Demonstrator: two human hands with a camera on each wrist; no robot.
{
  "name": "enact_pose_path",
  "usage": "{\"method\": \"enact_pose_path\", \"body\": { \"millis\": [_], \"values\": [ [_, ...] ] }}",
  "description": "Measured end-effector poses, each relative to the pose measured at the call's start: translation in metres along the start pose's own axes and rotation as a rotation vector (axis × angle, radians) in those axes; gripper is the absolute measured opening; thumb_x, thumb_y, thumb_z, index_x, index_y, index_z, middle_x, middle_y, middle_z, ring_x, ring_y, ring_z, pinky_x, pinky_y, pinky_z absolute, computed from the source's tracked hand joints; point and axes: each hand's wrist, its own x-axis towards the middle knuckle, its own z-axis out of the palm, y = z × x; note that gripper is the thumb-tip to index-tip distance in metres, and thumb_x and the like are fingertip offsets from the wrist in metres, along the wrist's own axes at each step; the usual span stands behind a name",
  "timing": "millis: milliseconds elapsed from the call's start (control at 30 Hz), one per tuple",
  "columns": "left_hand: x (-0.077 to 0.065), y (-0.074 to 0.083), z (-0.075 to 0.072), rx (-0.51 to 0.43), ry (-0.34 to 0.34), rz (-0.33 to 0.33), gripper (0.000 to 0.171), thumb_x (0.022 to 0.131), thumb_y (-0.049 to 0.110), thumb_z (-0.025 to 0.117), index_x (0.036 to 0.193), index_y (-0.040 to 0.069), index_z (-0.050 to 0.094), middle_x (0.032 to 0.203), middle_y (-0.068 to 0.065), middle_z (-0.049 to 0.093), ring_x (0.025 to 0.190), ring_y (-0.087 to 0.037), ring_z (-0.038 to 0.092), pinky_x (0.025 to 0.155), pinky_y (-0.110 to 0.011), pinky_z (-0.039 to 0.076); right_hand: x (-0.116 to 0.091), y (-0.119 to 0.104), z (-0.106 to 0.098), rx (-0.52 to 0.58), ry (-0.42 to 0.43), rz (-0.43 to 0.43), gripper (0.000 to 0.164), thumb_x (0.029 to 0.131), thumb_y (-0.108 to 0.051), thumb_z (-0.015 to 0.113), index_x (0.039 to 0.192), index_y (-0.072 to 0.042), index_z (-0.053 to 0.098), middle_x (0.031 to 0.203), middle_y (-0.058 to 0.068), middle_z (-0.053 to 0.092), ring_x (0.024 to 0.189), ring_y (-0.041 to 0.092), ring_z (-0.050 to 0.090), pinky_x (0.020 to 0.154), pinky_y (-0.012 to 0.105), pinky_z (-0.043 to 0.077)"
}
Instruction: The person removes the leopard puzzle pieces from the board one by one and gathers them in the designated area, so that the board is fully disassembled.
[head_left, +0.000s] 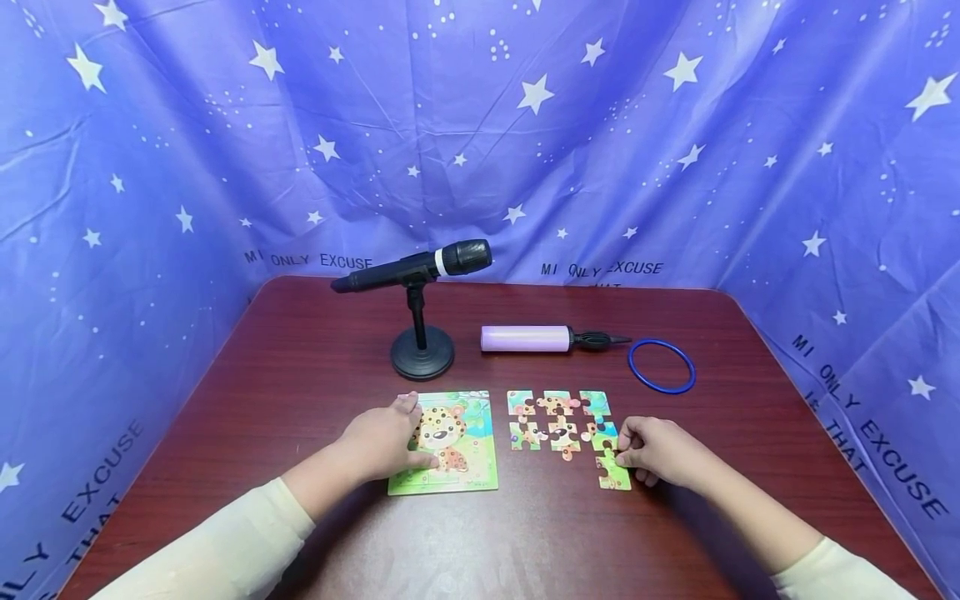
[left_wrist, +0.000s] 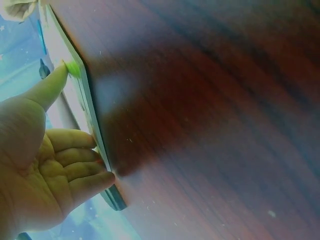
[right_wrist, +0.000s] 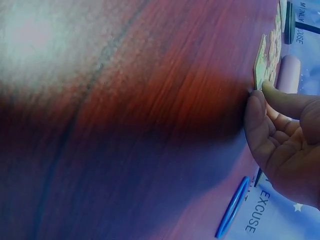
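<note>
A square puzzle board (head_left: 480, 467) with a cartoon leopard on it lies flat on the table. My left hand (head_left: 382, 440) rests on its left side, thumb and fingers spread and mostly straight; the left wrist view shows the fingertips (left_wrist: 104, 179) at the board's edge. To the right lie separate puzzle pieces (head_left: 561, 433), set out in rows. At their lower right corner, my right hand (head_left: 656, 450) pinches a green puzzle piece (head_left: 615, 475) between thumb and index finger. In the right wrist view that piece (right_wrist: 260, 62) is slightly tilted at the fingertips.
Behind the board a black microphone (head_left: 465, 258) sits on a round-based stand (head_left: 422, 354). A lilac hand pump (head_left: 525, 338) with a black nozzle lies behind the pieces, its tip close to a blue ring (head_left: 637, 375). Starry blue curtains (head_left: 480, 125) surround the table.
</note>
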Motion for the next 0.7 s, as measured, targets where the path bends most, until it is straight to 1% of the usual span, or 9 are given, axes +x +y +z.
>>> {"method": "enact_pose_path", "body": {
  "millis": [167, 233, 333, 400, 500, 633, 700],
  "values": [
    [-0.001, 0.001, -0.001, 0.005, 0.000, 0.003, 0.098, 0.079, 0.069, 0.065, 0.145, 0.000, 0.046, 0.156, -0.018, 0.035, 0.143, -0.031, 0.036, 0.104, -0.047, 0.046, 0.002, -0.002, -0.002, -0.023, -0.001, 0.009, 0.020, 0.084, -0.010, 0.075, 0.082, -0.007, 0.055, 0.068, 0.003, 0.060, 0.054, 0.019, 0.059, 0.048, 0.033, 0.053],
    [-0.001, 0.001, -0.001, 0.004, 0.000, 0.002, 0.098, 0.079, 0.069, 0.065, 0.145, 0.000, 0.045, 0.156, -0.018, 0.035, 0.143, -0.031, 0.036, 0.104, -0.047, 0.045, 0.004, -0.004, -0.003, -0.060, 0.009, -0.004, 0.020, 0.085, -0.014, 0.075, 0.083, -0.010, 0.056, 0.067, 0.002, 0.059, 0.053, 0.017, 0.057, 0.047, 0.032, 0.050],
    [-0.002, 0.001, -0.003, -0.002, -0.003, 0.001, 0.097, 0.079, 0.069, 0.066, 0.145, 0.000, 0.045, 0.156, -0.019, 0.035, 0.143, -0.031, 0.036, 0.104, -0.048, 0.046, 0.009, -0.011, -0.005, -0.115, 0.032, -0.047, 0.019, 0.087, -0.020, 0.074, 0.085, -0.013, 0.057, 0.067, -0.002, 0.057, 0.054, 0.014, 0.054, 0.048, 0.029, 0.045],
    [-0.002, 0.002, -0.003, -0.004, -0.006, 0.000, 0.097, 0.079, 0.069, 0.065, 0.145, 0.000, 0.045, 0.156, -0.019, 0.034, 0.143, -0.032, 0.036, 0.103, -0.048, 0.046, 0.014, -0.019, -0.006, -0.139, 0.048, -0.081, 0.018, 0.087, -0.023, 0.074, 0.086, -0.015, 0.057, 0.068, -0.004, 0.056, 0.055, 0.012, 0.053, 0.050, 0.028, 0.043],
    [-0.002, 0.002, -0.002, -0.002, -0.010, -0.003, 0.097, 0.080, 0.069, 0.065, 0.145, 0.001, 0.046, 0.156, -0.018, 0.034, 0.143, -0.032, 0.037, 0.102, -0.048, 0.047, 0.021, -0.035, -0.002, -0.141, 0.063, -0.140, 0.017, 0.089, -0.028, 0.072, 0.092, -0.016, 0.059, 0.073, -0.005, 0.057, 0.058, 0.011, 0.054, 0.053, 0.027, 0.044],
    [-0.002, 0.002, -0.001, 0.006, -0.013, -0.007, 0.096, 0.080, 0.070, 0.064, 0.144, 0.001, 0.047, 0.157, -0.017, 0.034, 0.143, -0.032, 0.037, 0.101, -0.048, 0.048, 0.030, -0.061, 0.011, -0.131, 0.061, -0.208, 0.023, 0.089, -0.032, 0.072, 0.104, -0.016, 0.063, 0.077, -0.007, 0.059, 0.059, 0.009, 0.055, 0.055, 0.026, 0.045],
    [-0.002, 0.002, -0.001, 0.007, -0.013, -0.003, 0.096, 0.080, 0.070, 0.064, 0.144, 0.001, 0.047, 0.157, -0.017, 0.034, 0.143, -0.031, 0.036, 0.101, -0.048, 0.048, 0.034, -0.076, 0.020, -0.113, 0.038, -0.232, 0.027, 0.090, -0.031, 0.072, 0.110, -0.015, 0.064, 0.077, -0.007, 0.060, 0.057, 0.009, 0.055, 0.054, 0.027, 0.046]
  ]
}}
